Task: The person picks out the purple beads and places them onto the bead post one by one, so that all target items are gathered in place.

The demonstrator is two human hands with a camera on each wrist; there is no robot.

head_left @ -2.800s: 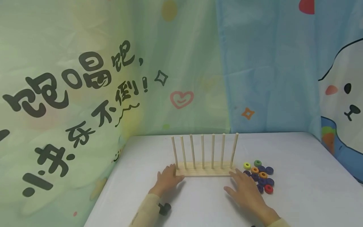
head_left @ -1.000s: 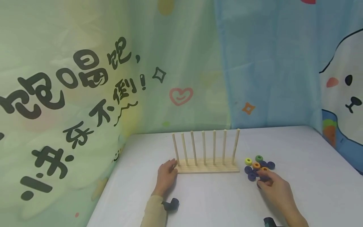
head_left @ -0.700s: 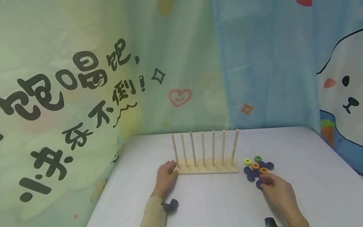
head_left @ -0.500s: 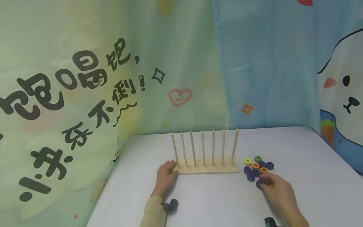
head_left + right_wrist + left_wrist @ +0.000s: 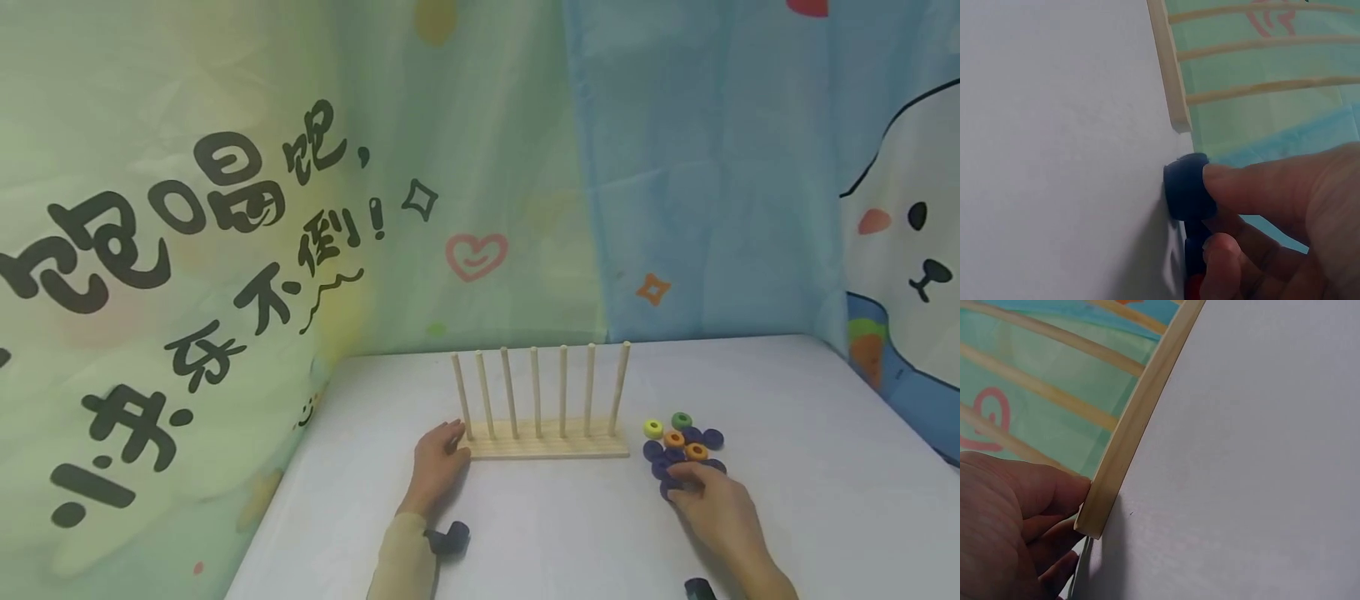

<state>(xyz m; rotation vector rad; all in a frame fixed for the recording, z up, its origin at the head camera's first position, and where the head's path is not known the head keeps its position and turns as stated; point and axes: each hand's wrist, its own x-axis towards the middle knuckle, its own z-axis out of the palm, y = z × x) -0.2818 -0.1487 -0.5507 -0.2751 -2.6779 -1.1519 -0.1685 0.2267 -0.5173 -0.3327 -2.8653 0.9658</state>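
Observation:
A wooden rack [image 5: 547,450] with seven upright pegs stands mid-table. My left hand [image 5: 452,443] lies flat beside it, fingers [image 5: 1054,494] resting against the left end of the rack's base [image 5: 1116,462]. Right of the rack lies a cluster of rings: yellow [image 5: 653,428], green [image 5: 681,420], two orange [image 5: 697,451] and several dark blue [image 5: 712,437]. My right hand [image 5: 677,487] is at the cluster's near edge. In the right wrist view its fingertips [image 5: 1222,181] pinch a dark blue ring [image 5: 1185,187] close to the tabletop. A red ring [image 5: 1194,289] peeks out below the fingers.
The white table [image 5: 787,433] is bordered by printed cloth backdrops: green [image 5: 225,208] at the left and back, blue [image 5: 712,167] at the back right. Black wrist-camera mounts [image 5: 450,537] show at both wrists. The rack's right end [image 5: 1172,81] lies just left of the held ring.
My right hand left the rack's right end, went to the ring cluster, then shifted slightly left and now pinches a dark blue ring. The left hand has stayed against the rack.

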